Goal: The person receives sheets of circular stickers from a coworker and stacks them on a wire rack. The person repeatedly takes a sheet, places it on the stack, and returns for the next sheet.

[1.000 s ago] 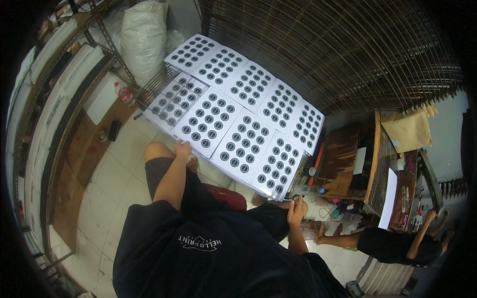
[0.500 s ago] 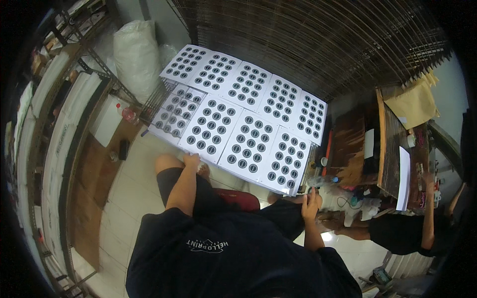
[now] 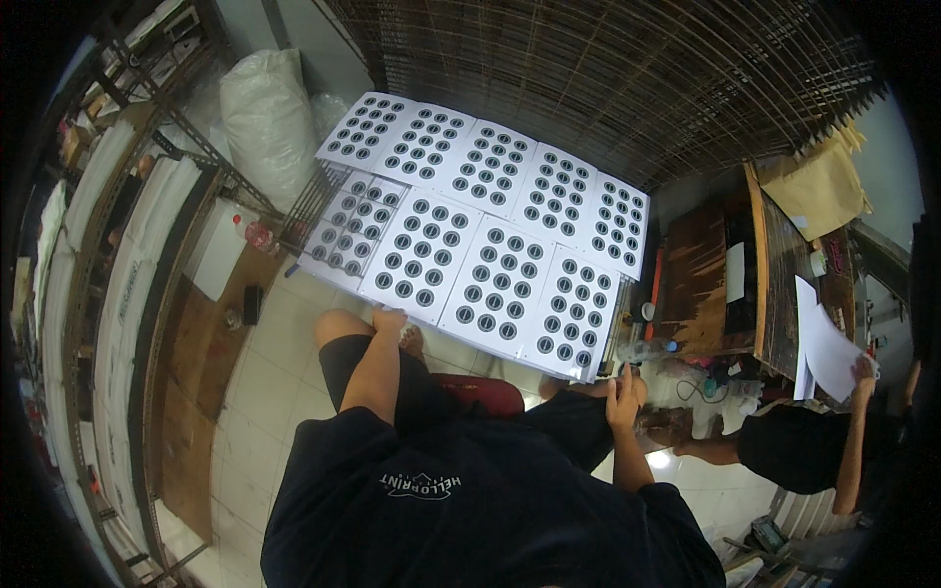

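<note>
Sheets (image 3: pixel 497 279) line the rack (image 3: pixel 312 204), my left hand (image 3: pixel 388 321) at its near edge, right hand (image 3: pixel 624 400) by the near-right corner, grips unclear.

white sack (image 3: pixel 263 132), red-capped bottle (image 3: pixel 259 235)

Pale floor tiles (image 3: pixel 260 392) are laid below the left grip (image 3: pixel 388 319); metal shelving (image 3: pixel 150 343) is set to its left. Beyond it, a grey wall (image 3: pixel 299 34) is partly screened by dark wire racks (image 3: pixel 608 78). A worn wooden counter (image 3: pixel 691 284) is placed right of the right grip (image 3: pixel 623 397).
</note>
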`<action>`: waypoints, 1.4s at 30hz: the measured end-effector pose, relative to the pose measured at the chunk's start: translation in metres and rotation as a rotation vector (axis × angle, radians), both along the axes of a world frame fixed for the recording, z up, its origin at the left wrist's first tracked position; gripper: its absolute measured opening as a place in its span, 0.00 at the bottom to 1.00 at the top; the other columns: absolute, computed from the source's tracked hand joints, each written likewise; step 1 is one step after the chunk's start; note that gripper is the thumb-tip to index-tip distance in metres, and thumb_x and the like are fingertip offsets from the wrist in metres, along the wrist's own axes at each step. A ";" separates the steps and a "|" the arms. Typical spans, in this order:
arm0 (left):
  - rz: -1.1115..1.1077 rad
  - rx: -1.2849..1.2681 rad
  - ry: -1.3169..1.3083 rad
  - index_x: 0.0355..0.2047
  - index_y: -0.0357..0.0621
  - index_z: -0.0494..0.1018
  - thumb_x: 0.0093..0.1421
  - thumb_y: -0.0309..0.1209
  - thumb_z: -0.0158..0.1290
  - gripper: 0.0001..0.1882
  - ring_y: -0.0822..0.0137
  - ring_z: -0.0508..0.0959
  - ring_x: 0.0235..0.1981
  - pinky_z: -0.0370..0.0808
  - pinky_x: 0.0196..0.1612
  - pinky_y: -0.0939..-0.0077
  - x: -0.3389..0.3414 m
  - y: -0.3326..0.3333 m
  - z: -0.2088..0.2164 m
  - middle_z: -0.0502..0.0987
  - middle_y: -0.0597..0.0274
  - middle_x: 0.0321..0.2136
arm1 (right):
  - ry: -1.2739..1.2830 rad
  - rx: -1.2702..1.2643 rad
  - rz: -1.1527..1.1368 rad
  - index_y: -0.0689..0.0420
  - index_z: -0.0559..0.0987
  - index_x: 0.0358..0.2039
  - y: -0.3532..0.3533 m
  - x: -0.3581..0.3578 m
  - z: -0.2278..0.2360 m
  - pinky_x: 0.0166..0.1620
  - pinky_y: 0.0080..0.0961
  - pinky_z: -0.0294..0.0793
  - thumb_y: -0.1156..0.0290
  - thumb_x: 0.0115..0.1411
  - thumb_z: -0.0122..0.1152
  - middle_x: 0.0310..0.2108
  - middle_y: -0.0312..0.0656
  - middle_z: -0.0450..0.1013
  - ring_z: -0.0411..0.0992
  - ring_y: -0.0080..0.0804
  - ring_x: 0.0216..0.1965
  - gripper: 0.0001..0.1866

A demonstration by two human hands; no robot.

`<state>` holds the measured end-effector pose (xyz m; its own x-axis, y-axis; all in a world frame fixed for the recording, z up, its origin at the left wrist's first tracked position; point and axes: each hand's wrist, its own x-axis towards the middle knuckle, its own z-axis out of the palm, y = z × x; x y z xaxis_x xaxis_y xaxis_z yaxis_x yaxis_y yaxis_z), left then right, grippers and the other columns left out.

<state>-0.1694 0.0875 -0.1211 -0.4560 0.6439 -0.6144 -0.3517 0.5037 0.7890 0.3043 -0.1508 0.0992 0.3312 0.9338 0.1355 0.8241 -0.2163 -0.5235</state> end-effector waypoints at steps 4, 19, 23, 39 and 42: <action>-0.092 0.035 0.032 0.46 0.38 0.57 0.41 0.13 0.51 0.29 0.57 0.74 0.26 0.73 0.20 0.68 0.011 -0.004 0.023 0.69 0.46 0.33 | -0.135 0.035 0.026 0.62 0.59 0.54 -0.002 0.001 -0.001 0.41 0.35 0.64 0.64 0.57 0.48 0.29 0.51 0.70 0.68 0.45 0.33 0.26; -0.142 0.059 0.251 0.43 0.36 0.59 0.42 0.13 0.49 0.25 0.62 0.73 0.17 0.68 0.13 0.75 0.000 0.003 -0.025 0.71 0.49 0.25 | -0.104 0.087 0.018 0.63 0.61 0.53 -0.003 0.004 -0.009 0.39 0.33 0.65 0.64 0.57 0.49 0.28 0.50 0.68 0.67 0.44 0.31 0.25; -0.140 -0.030 0.055 0.47 0.35 0.56 0.40 0.19 0.55 0.32 0.59 0.73 0.31 0.71 0.28 0.70 0.013 -0.001 0.020 0.69 0.45 0.36 | -0.100 0.109 0.012 0.62 0.61 0.53 -0.009 -0.002 0.002 0.37 0.32 0.65 0.64 0.57 0.49 0.28 0.49 0.68 0.67 0.43 0.30 0.25; -0.317 0.178 0.115 0.44 0.45 0.61 0.48 0.30 0.57 0.24 0.70 0.68 0.29 0.66 0.31 0.76 0.041 -0.024 0.181 0.67 0.60 0.32 | -0.126 -0.023 -0.091 0.58 0.60 0.54 -0.012 0.013 -0.017 0.45 0.37 0.62 0.60 0.56 0.49 0.35 0.56 0.68 0.65 0.52 0.39 0.28; -0.468 0.354 0.080 0.41 0.45 0.64 0.52 0.28 0.53 0.16 0.75 0.67 0.23 0.65 0.26 0.83 0.063 -0.048 0.192 0.69 0.65 0.27 | 0.078 -0.053 -0.127 0.56 0.59 0.55 -0.014 0.009 -0.013 0.43 0.39 0.64 0.58 0.56 0.48 0.37 0.58 0.68 0.66 0.54 0.39 0.28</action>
